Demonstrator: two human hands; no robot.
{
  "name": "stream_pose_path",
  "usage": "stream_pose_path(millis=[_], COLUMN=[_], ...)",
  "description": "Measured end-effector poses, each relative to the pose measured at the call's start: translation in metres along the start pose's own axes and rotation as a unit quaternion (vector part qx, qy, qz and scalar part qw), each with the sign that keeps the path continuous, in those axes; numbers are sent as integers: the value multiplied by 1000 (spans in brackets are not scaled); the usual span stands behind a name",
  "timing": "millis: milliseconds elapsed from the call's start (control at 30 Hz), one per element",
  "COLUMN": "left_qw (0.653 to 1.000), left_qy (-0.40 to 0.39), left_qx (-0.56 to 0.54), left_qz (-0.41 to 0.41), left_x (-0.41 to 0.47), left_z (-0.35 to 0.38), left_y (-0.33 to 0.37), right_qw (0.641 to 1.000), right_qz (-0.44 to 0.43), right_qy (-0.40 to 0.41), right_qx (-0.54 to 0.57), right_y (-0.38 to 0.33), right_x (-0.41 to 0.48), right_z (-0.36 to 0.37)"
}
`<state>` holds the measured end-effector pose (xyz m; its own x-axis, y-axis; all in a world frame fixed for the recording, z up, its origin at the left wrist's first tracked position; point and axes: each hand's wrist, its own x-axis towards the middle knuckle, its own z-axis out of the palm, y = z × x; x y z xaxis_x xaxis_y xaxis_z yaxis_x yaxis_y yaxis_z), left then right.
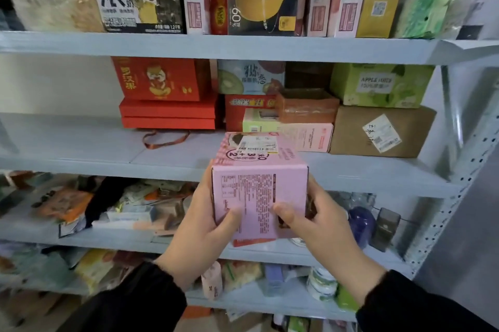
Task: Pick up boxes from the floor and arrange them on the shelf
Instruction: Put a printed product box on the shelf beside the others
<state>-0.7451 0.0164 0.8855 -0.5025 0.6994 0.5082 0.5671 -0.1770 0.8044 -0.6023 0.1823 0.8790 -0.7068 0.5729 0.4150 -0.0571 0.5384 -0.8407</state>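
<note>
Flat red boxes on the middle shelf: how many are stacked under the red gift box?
2: one flat red box lies directly under the red gift box, the other beneath it on the middle shelf. More may be hidden behind.

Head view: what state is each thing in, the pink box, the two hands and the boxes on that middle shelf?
pink box, closed, held in the air by both hands.
left hand, grips the box's left side.
right hand, grips the box's right side.
brown carton, closed, sitting on the middle shelf.
green box, closed, stacked on the brown carton.
red flat boxes, closed, stacked.
</note>
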Motion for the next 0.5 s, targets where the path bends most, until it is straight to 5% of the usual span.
stream_pose_path(millis=[333, 500], left_qw=[998, 986], left_qy=[54, 118], left_qx=[-7, -100], left_qz=[10, -57], left_x=[113, 213], left_z=[-20, -47], left_y=[-56, -101], right_qw=[995, 986], right_qz=[-94, -115], right_qy=[-6, -41], right_qx=[-24, -113], right_y=[32, 53], right_x=[127, 218], right_z=[15, 18])
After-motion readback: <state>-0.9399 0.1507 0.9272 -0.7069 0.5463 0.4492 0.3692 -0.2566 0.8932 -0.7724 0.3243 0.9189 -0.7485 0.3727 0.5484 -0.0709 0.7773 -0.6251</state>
